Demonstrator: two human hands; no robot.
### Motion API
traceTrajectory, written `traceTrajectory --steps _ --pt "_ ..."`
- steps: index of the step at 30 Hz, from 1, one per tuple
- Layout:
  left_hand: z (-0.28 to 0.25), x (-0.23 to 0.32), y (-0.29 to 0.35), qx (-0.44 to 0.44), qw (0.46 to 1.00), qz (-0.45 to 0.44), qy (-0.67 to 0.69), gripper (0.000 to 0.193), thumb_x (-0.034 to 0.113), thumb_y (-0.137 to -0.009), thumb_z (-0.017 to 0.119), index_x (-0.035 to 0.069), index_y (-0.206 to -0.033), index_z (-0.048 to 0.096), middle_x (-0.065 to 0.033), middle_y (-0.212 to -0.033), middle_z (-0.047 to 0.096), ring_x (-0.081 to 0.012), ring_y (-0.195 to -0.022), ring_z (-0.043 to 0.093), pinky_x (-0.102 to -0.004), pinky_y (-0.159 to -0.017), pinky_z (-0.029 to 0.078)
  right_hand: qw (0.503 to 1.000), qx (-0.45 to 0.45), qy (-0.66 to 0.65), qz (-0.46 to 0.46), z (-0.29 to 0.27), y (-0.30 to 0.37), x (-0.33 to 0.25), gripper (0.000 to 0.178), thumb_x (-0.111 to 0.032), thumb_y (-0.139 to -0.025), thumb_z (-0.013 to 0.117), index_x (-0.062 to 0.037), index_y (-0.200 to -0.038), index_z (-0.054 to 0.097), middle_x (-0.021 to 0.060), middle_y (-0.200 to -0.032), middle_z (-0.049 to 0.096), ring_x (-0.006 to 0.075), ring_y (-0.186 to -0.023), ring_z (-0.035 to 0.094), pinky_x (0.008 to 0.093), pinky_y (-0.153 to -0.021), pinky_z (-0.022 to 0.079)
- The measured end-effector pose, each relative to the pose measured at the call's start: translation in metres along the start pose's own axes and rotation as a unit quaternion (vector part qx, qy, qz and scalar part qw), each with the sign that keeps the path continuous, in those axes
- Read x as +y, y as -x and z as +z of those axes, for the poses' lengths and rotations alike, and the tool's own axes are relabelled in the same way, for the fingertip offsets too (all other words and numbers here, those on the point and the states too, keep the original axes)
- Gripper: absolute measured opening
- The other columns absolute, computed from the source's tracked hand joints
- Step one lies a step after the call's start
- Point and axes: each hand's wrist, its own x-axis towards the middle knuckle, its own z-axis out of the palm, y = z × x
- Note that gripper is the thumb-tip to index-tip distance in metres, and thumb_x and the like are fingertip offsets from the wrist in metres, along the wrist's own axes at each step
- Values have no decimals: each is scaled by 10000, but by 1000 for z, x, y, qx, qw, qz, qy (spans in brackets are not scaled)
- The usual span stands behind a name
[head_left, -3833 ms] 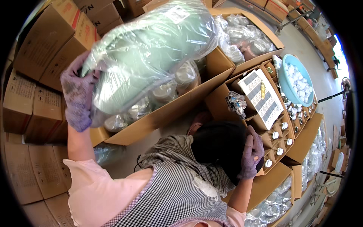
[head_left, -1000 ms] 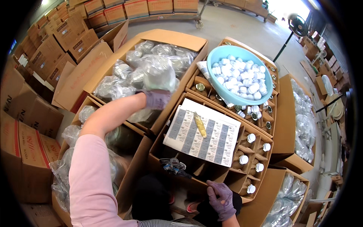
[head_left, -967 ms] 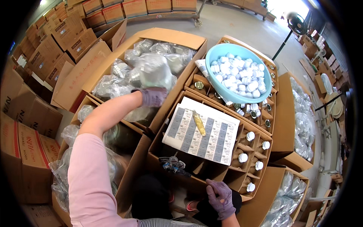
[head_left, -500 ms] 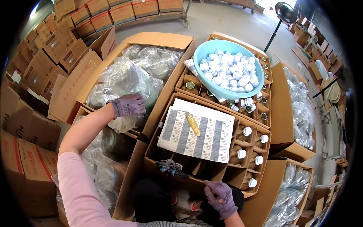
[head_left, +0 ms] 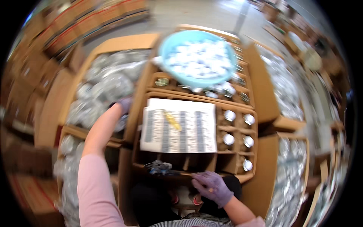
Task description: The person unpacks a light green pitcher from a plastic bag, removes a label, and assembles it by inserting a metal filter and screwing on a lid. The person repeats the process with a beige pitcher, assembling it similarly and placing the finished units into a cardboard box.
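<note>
My left hand (head_left: 125, 104), in a purple glove, reaches into the open carton (head_left: 132, 41) of clear plastic-wrapped items (head_left: 112, 84). Blur and the carton's side hide its fingers, so what they grip, if anything, does not show. In a purple glove too, my right hand (head_left: 213, 188) lies loosely over my knee by the front edge of the divided carton (head_left: 252, 145), holding nothing. White-capped bottles (head_left: 228, 139) stand in that carton's right-hand cells. Across its dividers lies a printed label sheet (head_left: 191, 142) with a yellow strip-like piece (head_left: 172, 120) on top.
A light-blue basin (head_left: 168, 72) of white caps (head_left: 200, 60) rests on another divided carton of bottles behind. Small dark-and-clear pieces (head_left: 160, 167) sit at the near carton's front left. More cartons of plastic-wrapped items (head_left: 289, 178) flank the right, and stacked cartons (head_left: 28, 83) the left.
My left hand has gone down into the carton beside its right wall, and the plastic bag there now lies lower. My right hand stays near the front edge. The whole view has shifted and blurred.
</note>
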Motion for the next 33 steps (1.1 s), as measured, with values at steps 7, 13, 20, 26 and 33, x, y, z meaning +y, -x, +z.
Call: traceTrajectory --steps 7,13,20,26,33 --pt "15 19 -5 -97 915 -21 391 376 29 -859 606 78 -1230 641 -126 -1171 681 -241 -1039 649 -322 -930 513 999 36 -26 -13 6 14 7 398 -261 -957 608 -2 -1260 614 189 -1192 654 337 -1071 626 405 -963 482" --pt "-5 -7 95 32 631 -140 763 495 -21 -864 623 55 -1351 591 -117 -1194 689 -208 -1068 652 -297 -947 518 964 253 -64 -50 -73 20 29 436 -174 -901 699 -18 -1295 597 187 -1214 651 327 -1016 657 396 -887 544" --pt "-100 40 157 378 778 -431 258 308 17 -894 669 13 -1201 663 -161 -1202 667 -293 -1080 645 -387 -932 513 834 193 367 364 -259 -38 244 447 -402 -934 514 -103 -1244 633 127 -1213 646 268 -1129 618 424 -955 485" --pt "-229 225 112 425 806 -283 301 271 -33 -791 688 25 -1051 644 -187 -1110 632 -373 -1036 626 -419 -868 522 783 209 387 441 -306 -57 369 336 -304 -913 578 -118 -1162 705 123 -1248 673 272 -1208 616 479 -982 441" --pt "-303 345 8 302 868 -156 362 297 83 -762 755 97 -1052 690 -140 -1189 623 -382 -1172 555 -497 -1001 441 814 133 397 404 -285 -44 374 297 -297 -978 533 -120 -1169 676 91 -1099 741 246 -1077 700 465 -927 449"
